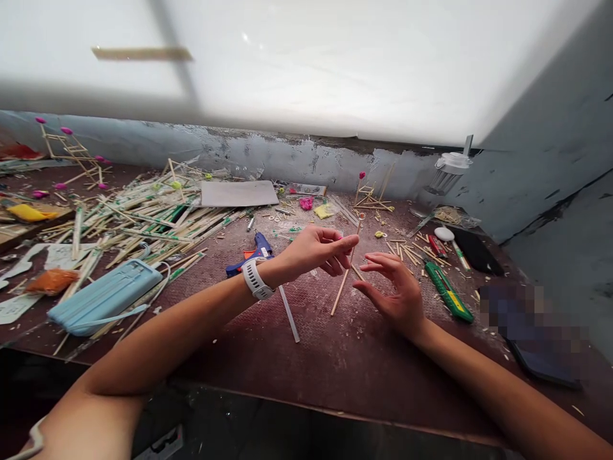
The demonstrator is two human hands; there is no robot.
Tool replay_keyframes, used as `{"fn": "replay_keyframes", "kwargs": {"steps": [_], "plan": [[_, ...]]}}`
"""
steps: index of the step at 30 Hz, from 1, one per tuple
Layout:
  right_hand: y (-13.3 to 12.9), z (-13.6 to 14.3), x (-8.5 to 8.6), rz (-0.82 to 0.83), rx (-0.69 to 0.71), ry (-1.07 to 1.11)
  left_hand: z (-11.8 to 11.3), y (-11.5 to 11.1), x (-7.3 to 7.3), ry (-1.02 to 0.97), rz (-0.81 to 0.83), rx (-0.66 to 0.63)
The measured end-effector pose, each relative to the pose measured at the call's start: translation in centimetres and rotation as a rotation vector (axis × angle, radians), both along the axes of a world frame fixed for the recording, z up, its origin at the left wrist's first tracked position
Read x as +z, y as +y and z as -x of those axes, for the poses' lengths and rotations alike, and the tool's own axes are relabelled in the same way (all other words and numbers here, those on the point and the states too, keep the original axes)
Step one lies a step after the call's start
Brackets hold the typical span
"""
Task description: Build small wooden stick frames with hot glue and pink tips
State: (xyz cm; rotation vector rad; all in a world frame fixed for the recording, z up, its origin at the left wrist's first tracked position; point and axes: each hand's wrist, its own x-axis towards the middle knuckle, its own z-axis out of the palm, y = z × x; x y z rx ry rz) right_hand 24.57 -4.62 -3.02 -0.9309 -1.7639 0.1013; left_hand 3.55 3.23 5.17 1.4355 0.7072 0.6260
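Observation:
My left hand (318,249), with a white watch on its wrist, is closed with thumb and fingers pinched on a thin wooden stick (340,292). The stick slants down toward the table, its top end showing just above my fingertips. To its right, my right hand (395,291) is open, thumb and fingers apart. A short stick piece (357,273) shows in the gap between both hands; whether it joins the longer stick I cannot tell. Behind my left wrist lies a blue glue gun (261,246), partly hidden, with a translucent glue stick (290,316) extending toward me.
A large pile of sticks (143,211) and a light-blue case (105,297) lie left. Small stick frames stand at back left (76,150) and back right (371,201). A green utility knife (447,291), cut stick pieces (407,251) and a dark phone (543,364) lie right.

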Motion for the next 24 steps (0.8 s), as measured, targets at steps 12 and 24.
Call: {"fn": "replay_keyframes", "kwargs": {"steps": [12,24], "plan": [[0.0,0.0,0.0,-0.007,-0.001,-0.018,-0.3,0.6,-2.0,0.038,-0.226,-0.162],[0.2,-0.3,0.6,-0.071,-0.025,-0.073,0.0,0.5,-0.7,0.125,-0.316,-0.072]]}}
